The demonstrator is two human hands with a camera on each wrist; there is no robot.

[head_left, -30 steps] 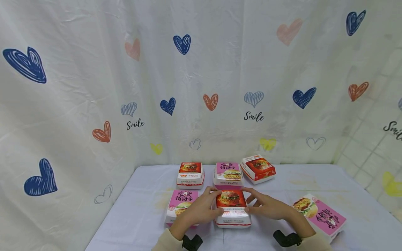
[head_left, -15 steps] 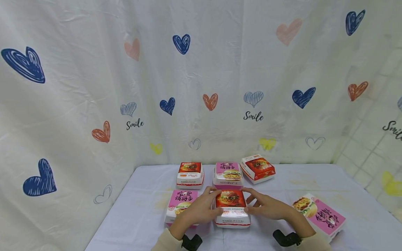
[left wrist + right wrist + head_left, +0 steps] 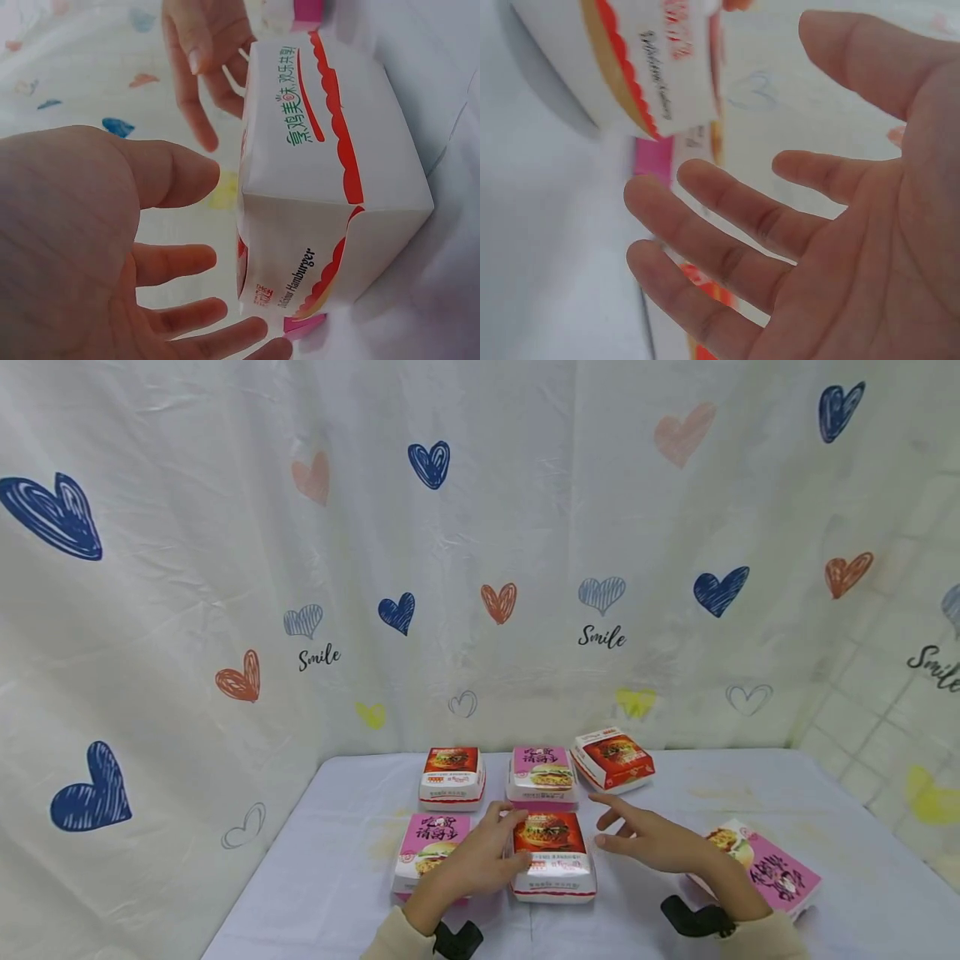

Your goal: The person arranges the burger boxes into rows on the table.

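A red-and-white hamburger box sits squarely at the front middle of the table, its lid closed. Along its left side is my left hand, the thumb near the front corner and the fingers loosely bent. In the left wrist view a gap shows between that thumb and the box's white wall. My right hand hovers to the right of the box, holding nothing, its fingers spread in the right wrist view. Partly behind my left hand lies a pink hamburger box.
Three boxes stand in the back row: a red one, a pink one and, set at an angle, another red one. A slanted pink box lies under my right forearm at the right. Behind hangs a heart-patterned curtain.
My right hand has come away from the front red-and-white hamburger box, moving right, and its fingers have straightened. The left hand stays beside the box. The view has shifted slightly.
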